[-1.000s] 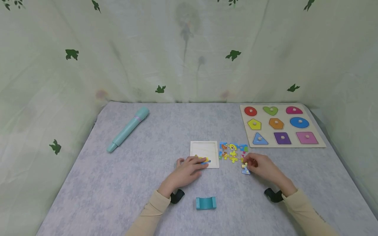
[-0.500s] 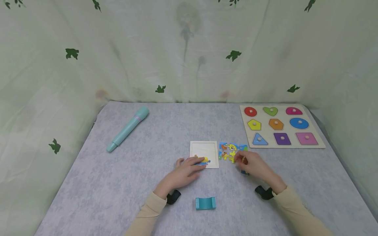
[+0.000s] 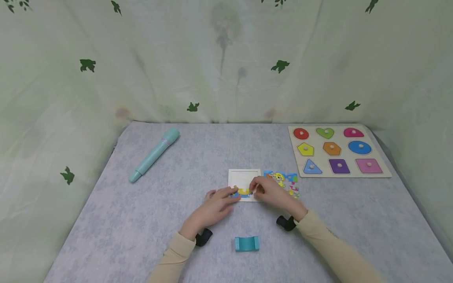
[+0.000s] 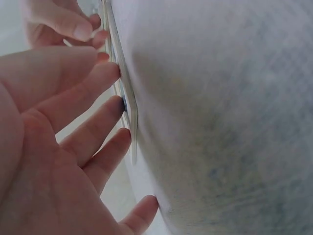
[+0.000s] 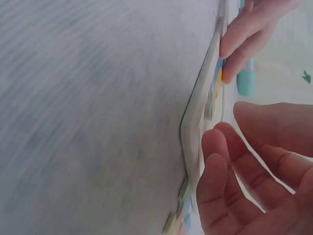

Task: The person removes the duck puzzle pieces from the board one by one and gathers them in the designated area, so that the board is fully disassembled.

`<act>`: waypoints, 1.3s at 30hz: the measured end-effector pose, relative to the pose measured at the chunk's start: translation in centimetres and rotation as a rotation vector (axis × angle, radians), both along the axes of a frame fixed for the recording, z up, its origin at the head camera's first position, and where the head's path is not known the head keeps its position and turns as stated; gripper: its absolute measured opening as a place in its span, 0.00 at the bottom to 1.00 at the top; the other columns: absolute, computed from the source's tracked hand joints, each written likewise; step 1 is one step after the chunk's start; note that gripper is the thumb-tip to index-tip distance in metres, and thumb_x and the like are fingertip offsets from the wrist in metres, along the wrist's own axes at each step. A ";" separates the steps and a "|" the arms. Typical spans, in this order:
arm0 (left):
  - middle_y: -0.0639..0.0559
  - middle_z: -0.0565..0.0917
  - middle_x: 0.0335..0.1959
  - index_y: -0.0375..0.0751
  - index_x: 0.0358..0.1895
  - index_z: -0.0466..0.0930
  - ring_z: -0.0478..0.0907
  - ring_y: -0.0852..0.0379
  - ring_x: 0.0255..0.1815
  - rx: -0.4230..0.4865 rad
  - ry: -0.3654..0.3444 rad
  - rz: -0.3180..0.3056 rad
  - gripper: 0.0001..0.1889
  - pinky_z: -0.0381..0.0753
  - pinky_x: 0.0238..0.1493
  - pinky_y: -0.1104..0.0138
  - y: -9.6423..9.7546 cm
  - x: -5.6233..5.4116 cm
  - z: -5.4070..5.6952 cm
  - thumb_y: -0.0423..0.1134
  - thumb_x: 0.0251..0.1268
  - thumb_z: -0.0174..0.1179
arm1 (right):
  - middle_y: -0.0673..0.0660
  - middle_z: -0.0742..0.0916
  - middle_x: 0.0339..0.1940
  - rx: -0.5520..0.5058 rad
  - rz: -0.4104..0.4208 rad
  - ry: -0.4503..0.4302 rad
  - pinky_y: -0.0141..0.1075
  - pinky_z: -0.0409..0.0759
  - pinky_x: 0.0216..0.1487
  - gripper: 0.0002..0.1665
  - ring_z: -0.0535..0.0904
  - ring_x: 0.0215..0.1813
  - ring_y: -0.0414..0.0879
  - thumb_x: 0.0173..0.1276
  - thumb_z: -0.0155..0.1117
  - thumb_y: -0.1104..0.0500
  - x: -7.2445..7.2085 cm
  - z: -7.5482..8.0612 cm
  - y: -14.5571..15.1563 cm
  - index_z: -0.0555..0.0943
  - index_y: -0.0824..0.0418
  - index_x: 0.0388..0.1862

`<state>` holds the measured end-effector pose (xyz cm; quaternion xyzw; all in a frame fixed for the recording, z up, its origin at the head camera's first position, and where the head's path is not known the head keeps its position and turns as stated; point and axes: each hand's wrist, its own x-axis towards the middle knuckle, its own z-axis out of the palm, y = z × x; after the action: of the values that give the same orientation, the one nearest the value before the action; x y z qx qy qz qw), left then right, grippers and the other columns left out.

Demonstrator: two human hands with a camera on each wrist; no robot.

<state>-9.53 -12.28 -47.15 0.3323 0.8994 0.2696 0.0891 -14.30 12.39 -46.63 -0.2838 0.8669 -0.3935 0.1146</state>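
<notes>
A small pale square puzzle tray (image 3: 244, 171) lies on the table, with yellow-and-blue jigsaw pieces (image 3: 244, 192) along its near side. My left hand (image 3: 214, 207) rests its outstretched fingertips on the tray's near left part and those pieces. Over the tray's right edge my right hand (image 3: 270, 191) is bent, thumb and fingers brought together round a jigsaw piece that they hide almost wholly. In the right wrist view, that hand's curled fingers (image 5: 215, 142) are close above the tray edge. Other loose jigsaw pieces (image 3: 293, 188) lie right of the tray, partly covered by the right hand.
A wooden shape board (image 3: 339, 151) with knobbed coloured pieces lies at the back right. A mint-green microphone-like stick (image 3: 153, 155) lies at the left. Near the front is a teal curved block (image 3: 247, 243). A pale cloth (image 3: 226, 59) hangs behind the table.
My right hand has moved left from the loose pieces to the tray, and the nearest loose piece is gone from its spot. The left hand has slid slightly left and nearer.
</notes>
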 end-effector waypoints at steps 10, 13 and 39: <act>0.44 0.65 0.70 0.40 0.63 0.75 0.59 0.42 0.70 0.014 0.005 0.023 0.19 0.51 0.61 0.40 0.1 0.2 0.2 0.36 0.71 0.54 | 0.53 0.81 0.34 0.017 -0.035 -0.034 0.35 0.75 0.36 0.09 0.73 0.34 0.44 0.58 0.63 0.73 0.1 0.4 -1.7 0.79 0.64 0.37; 0.43 0.66 0.70 0.39 0.62 0.76 0.59 0.42 0.70 0.017 0.003 0.030 0.18 0.51 0.61 0.40 0.1 0.2 0.3 0.36 0.71 0.54 | 0.52 0.81 0.33 0.024 -0.049 -0.048 0.35 0.74 0.37 0.10 0.73 0.34 0.44 0.57 0.64 0.73 0.0 0.3 -2.1 0.79 0.62 0.36; 0.45 0.64 0.71 0.41 0.65 0.73 0.56 0.43 0.72 0.037 -0.063 0.015 0.20 0.47 0.63 0.38 -0.1 0.0 0.1 0.35 0.72 0.53 | 0.50 0.82 0.37 -0.030 0.045 -0.037 0.35 0.76 0.39 0.16 0.76 0.36 0.43 0.61 0.60 0.74 -1.1 -0.2 -1.5 0.82 0.60 0.45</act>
<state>-9.52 -12.41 -47.06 0.3187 0.8934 0.2972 0.1090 -15.42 10.87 -46.86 -0.2978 0.8519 -0.4090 0.1351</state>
